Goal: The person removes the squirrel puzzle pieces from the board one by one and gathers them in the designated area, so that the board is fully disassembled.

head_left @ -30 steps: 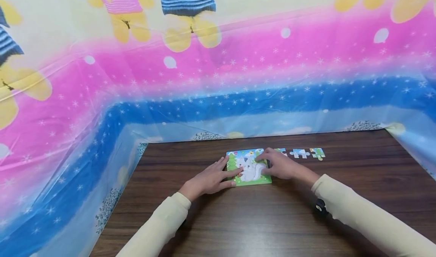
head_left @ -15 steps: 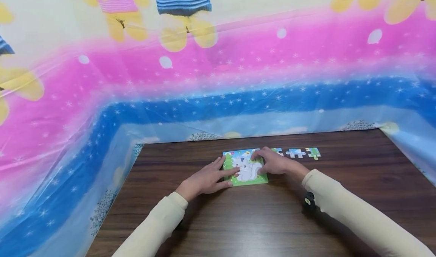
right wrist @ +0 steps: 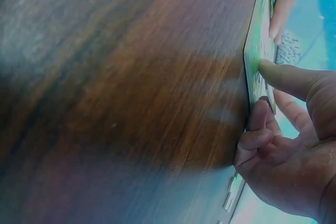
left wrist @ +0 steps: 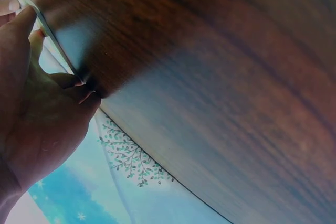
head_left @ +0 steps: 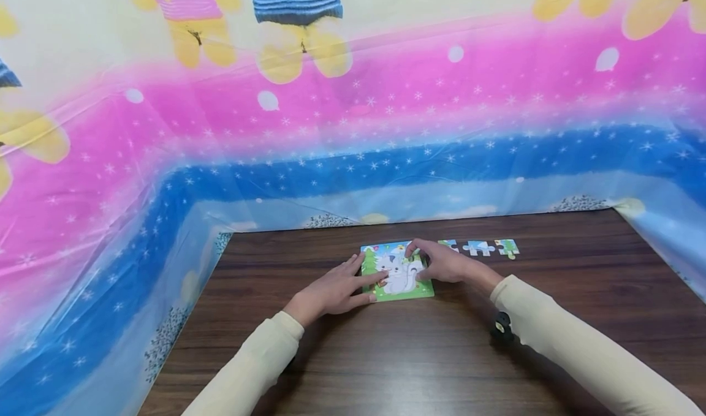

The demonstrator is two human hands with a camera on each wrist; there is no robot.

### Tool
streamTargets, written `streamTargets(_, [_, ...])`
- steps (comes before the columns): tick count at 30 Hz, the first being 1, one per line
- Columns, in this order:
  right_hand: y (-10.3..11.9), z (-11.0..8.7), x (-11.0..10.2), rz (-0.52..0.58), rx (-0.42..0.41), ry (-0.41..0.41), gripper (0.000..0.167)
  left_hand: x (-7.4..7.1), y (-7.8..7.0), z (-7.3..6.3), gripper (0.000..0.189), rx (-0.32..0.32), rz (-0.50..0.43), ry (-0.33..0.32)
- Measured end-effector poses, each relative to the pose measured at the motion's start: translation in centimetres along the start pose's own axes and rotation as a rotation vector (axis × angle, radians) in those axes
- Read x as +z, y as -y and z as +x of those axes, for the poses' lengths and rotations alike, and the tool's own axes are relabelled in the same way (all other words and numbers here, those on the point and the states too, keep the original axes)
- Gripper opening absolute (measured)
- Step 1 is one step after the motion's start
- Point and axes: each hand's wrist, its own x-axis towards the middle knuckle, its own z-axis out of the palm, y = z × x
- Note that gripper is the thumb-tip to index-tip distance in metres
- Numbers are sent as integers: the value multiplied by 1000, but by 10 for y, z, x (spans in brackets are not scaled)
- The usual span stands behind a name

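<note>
A square jigsaw puzzle point(head_left: 398, 286) with a white squirrel on a green and blue ground lies on the brown table in the head view. My left hand point(head_left: 334, 286) rests at its left edge, fingers spread, some on the picture and the thumb at the lower left corner. Over the right side of the puzzle, my right hand point(head_left: 445, 263) pinches a puzzle piece point(right wrist: 271, 100) between bent fingers and thumb. That piece stands slightly tilted from the board in the right wrist view, largely covered by the fingers. The left wrist view shows the left hand point(left wrist: 47, 103) along the board's edge.
Loose puzzle pieces lie in a row right of the puzzle: one point(head_left: 451, 245) partly behind the right hand, a middle piece point(head_left: 478, 248) and a green one point(head_left: 507, 247). A patterned cloth point(head_left: 353, 152) hangs behind the table point(head_left: 386, 355) and along its sides.
The whole head view shifted slightly, then steadied. The right index finger has moved a little left and up on the puzzle, and the tail part looks displaced. The left hand keeps its place.
</note>
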Motion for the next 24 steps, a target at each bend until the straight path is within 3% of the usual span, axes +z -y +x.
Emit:
streamTargets(16, [-17,-3,-3,-52,-46,-59,36,3,0,-1,58,3,14,-8])
streamTargets(24, [-11,-6,-1,-176,-88,-71,43,3,1,-3,59,12,21,-10])
